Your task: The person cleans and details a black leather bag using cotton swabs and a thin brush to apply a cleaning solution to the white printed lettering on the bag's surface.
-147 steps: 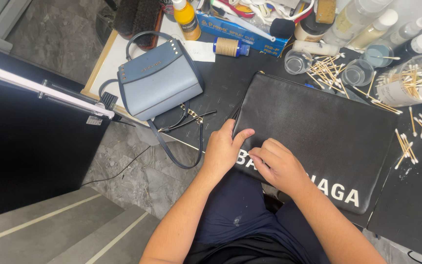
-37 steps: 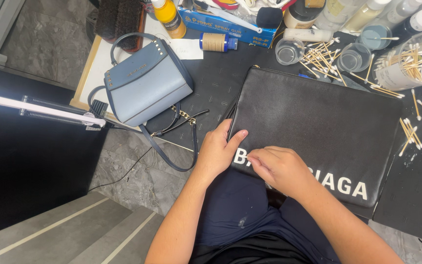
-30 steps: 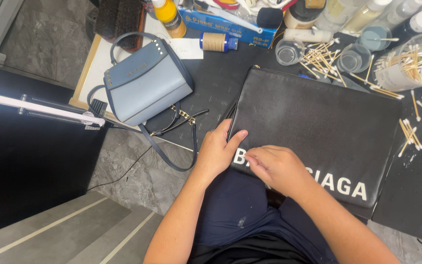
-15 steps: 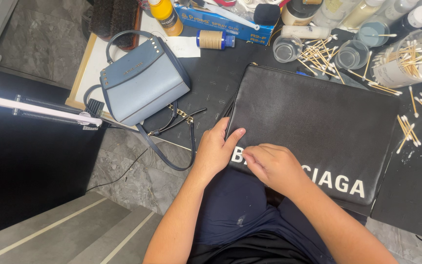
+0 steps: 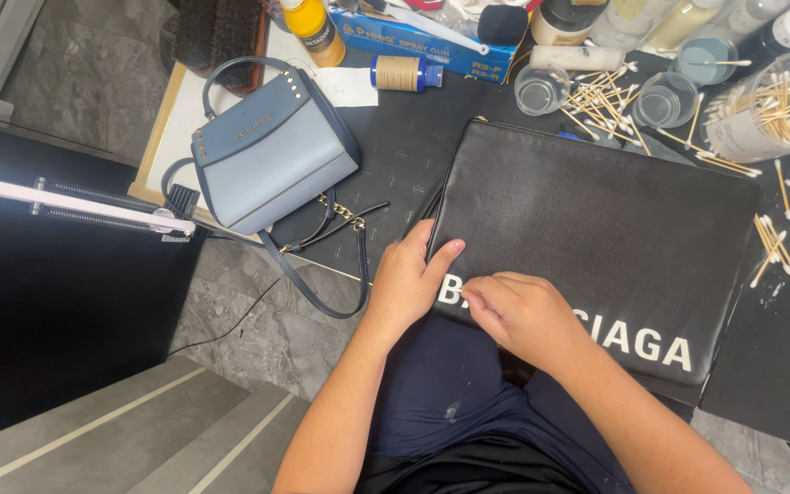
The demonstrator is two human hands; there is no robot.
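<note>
Black leather pouch (image 5: 596,220) runs long axis left-right; left hand (image 5: 409,279) flat on its corner, right hand (image 5: 523,316) grip pinched at the lettering.

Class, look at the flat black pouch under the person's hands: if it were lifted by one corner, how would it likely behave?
The black pouch is wide, thin and lies flat, so it would probably droop, not stay rigid. Its grained surface should give fair grip. With the left hand and right hand pressing on its near edge, it seems light enough to slide if left unheld.

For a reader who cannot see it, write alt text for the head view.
Both hands rest on a flat black leather pouch with white lettering: left hand flat, right hand pinching at the letters. A blue-grey leather handbag lies beside it.
</note>
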